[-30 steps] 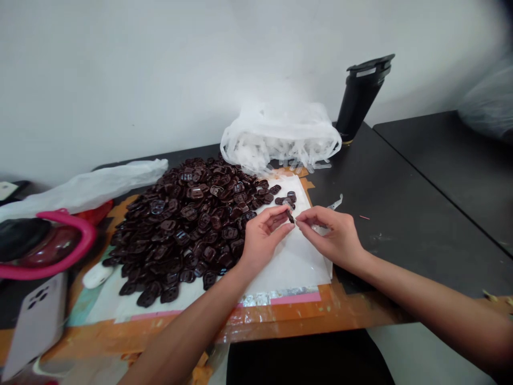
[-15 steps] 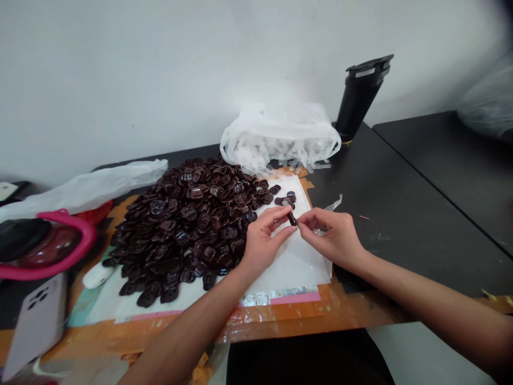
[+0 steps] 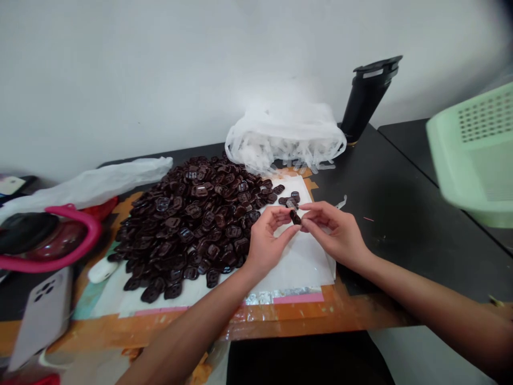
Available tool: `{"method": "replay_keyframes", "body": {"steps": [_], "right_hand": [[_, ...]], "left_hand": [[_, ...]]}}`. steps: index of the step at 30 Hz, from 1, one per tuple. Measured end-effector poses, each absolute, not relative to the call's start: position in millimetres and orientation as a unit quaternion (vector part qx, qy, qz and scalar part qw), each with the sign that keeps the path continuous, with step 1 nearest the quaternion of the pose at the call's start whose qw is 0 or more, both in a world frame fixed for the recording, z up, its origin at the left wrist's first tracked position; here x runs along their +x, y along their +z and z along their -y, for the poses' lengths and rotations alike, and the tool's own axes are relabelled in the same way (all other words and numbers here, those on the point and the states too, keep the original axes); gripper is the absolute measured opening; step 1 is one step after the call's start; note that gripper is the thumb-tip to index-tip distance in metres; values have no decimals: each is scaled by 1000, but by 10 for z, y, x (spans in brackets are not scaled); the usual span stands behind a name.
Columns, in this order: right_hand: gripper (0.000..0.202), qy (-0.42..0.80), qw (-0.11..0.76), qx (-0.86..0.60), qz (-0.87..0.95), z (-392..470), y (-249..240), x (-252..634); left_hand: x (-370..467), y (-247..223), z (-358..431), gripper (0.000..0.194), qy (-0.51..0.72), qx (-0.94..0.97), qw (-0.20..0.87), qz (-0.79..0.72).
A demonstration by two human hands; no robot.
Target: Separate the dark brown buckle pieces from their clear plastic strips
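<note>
A small dark brown piece [image 3: 295,217] is pinched between the fingertips of my left hand [image 3: 269,238] and my right hand [image 3: 340,232], above a white sheet [image 3: 298,264]. Against it or just behind it shows a small clear plastic bit [image 3: 292,203]. To the left of my hands rises a large heap of glossy dark brown pieces [image 3: 192,224]. A few similar brown pieces [image 3: 295,195] lie just beyond my fingertips.
Behind the heap, a white bag [image 3: 286,128] holds clear plastic pieces, beside a black tumbler [image 3: 368,99]. A green basket [image 3: 473,160] shows at the right. At the left are a phone [image 3: 42,310], a white mouse-like object [image 3: 102,270] and a pink-rimmed item [image 3: 94,235].
The green basket has come into view at the right. The brown piece has turned between my fingertips, and my right fingers have closed in around it. The view has shifted slightly.
</note>
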State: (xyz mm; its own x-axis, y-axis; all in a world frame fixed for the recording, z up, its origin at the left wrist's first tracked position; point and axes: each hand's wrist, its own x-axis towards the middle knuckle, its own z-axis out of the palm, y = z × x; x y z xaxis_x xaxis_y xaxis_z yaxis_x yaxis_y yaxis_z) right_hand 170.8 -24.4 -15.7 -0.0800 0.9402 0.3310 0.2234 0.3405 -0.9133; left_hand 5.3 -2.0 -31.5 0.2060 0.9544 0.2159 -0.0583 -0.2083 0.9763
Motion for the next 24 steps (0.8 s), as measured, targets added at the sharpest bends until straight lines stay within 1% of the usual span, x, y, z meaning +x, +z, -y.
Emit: {"method": "replay_keyframes", "body": {"steps": [2, 5, 15, 24], "right_hand": [[26, 362, 511, -449, 638, 248, -166, 1694], [24, 357, 511, -459, 633, 254, -179, 1687], [10, 363, 520, -453, 626, 235, -187, 1683], [17, 366, 526, -465, 611, 226, -226, 1671]], "left_hand": [[59, -315, 21, 29, 503, 593, 498, -383], [62, -318, 21, 24, 499, 598, 490, -391], [75, -311, 34, 24, 515, 592, 463, -412], [88, -303, 45, 20, 513, 592, 467, -410]]}}
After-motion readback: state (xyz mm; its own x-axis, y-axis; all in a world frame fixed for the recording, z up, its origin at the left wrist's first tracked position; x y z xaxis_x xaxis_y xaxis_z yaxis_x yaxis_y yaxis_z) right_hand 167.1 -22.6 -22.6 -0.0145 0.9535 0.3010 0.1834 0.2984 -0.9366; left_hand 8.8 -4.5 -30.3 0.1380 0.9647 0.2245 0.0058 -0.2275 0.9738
